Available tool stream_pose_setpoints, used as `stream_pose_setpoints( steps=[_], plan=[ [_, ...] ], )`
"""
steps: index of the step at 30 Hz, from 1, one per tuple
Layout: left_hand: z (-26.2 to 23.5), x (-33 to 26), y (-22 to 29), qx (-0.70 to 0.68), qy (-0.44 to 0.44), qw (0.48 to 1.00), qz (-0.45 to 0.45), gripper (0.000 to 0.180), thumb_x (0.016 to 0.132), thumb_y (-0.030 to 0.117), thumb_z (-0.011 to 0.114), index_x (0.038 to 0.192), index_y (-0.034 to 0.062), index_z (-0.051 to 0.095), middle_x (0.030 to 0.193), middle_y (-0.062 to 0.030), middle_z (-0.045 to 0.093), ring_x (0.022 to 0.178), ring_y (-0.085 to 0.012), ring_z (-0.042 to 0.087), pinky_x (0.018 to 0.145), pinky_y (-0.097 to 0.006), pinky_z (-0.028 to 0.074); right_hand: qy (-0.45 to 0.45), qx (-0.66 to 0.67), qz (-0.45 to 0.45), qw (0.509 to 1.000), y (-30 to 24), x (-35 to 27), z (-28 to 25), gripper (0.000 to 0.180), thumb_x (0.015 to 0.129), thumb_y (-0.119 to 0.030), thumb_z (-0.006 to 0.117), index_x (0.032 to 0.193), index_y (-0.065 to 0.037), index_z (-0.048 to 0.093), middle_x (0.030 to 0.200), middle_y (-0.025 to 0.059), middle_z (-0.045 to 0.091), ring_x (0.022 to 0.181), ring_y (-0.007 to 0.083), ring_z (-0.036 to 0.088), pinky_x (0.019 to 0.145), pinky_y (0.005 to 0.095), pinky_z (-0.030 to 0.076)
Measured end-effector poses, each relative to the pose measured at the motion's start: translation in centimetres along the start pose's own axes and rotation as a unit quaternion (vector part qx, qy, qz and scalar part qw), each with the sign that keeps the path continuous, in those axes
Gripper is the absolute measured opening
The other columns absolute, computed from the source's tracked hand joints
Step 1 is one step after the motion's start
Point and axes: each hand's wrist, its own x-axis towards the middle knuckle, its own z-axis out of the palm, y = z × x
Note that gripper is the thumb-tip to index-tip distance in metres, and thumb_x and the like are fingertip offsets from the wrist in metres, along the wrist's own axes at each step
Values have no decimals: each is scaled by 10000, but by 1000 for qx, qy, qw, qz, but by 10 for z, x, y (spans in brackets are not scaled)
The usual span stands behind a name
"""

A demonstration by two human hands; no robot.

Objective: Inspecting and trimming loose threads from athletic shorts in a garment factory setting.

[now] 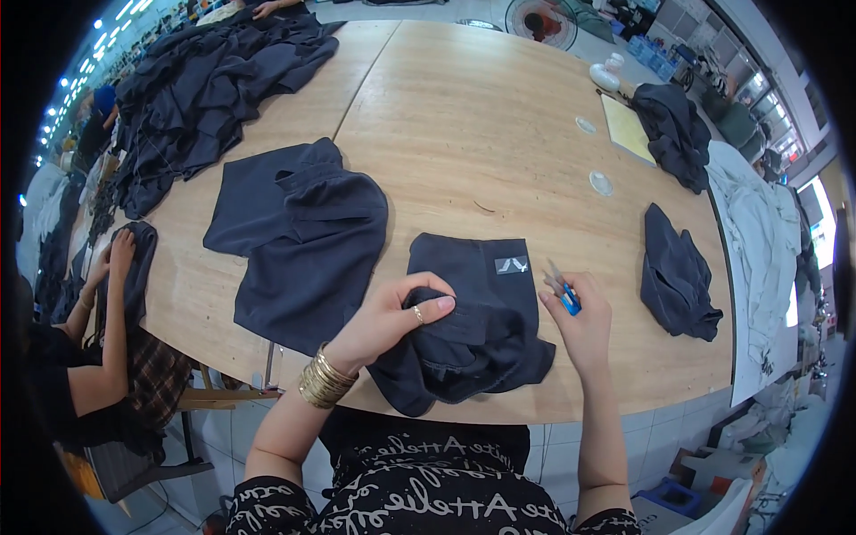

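In front of me a dark navy garment [473, 334] lies bunched at the near edge of the table, a small label patch [512, 265] on its upper right part. My left hand [406, 314] grips a fold of its cloth, thumb on top. To the right of the garment, my right hand [580, 312] is closed around small thread snips [562, 292] with blue handles, blades pointing up and left. The snips are apart from the cloth. Left of my left hand lies a second dark navy garment [308, 241], flat with gathered folds.
A big heap of dark cloth [223, 89] covers the far left of the wooden table [464, 125]. A folded dark piece [678, 276] lies at right, another [673, 134] beyond it beside a yellow pad [628, 129]. At left, a co-worker's hands [116, 254] handle dark cloth.
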Motion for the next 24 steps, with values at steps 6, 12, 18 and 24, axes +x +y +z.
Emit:
stream_pose_setpoints(
  steps=[6, 12, 18, 24],
  plan=[
    [9, -3, -9, -82, -22, 995, -56, 136, 911, 142, 561, 958, 16, 583, 857, 49, 566, 799, -12, 488, 751, -164, 407, -147, 224, 22, 963, -46, -11, 5, 276, 778, -104, 698, 1034, -26, 630, 746, 30, 565, 700, 105, 529, 639, 247, 425],
    [14, -6, -2, -103, -16, 991, -84, 159, 889, 158, 595, 951, 12, 583, 859, 37, 574, 805, -15, 492, 757, -169, 410, -296, 363, 128, 874, -36, -10, 10, 164, 825, -140, 680, 901, -14, 608, 689, -55, 509, 632, 21, 424, 582, 183, 354],
    [20, -3, -15, -225, -85, 971, 1, 136, 885, 130, 608, 955, 14, 606, 868, 18, 598, 819, -31, 537, 762, -185, 434, -299, 563, 284, 716, -36, -28, 32, 136, 822, -130, 683, 837, -29, 592, 695, -60, 513, 640, 13, 435, 562, 170, 339],
    [23, -5, -14, -248, -23, 968, -37, 109, 890, 102, 591, 936, 6, 615, 852, 10, 612, 803, -35, 546, 749, -189, 443, -132, 329, 80, 932, -45, -25, 10, 178, 805, -139, 693, 914, -34, 600, 708, -29, 507, 658, 46, 449, 563, 195, 369]
  ],
)
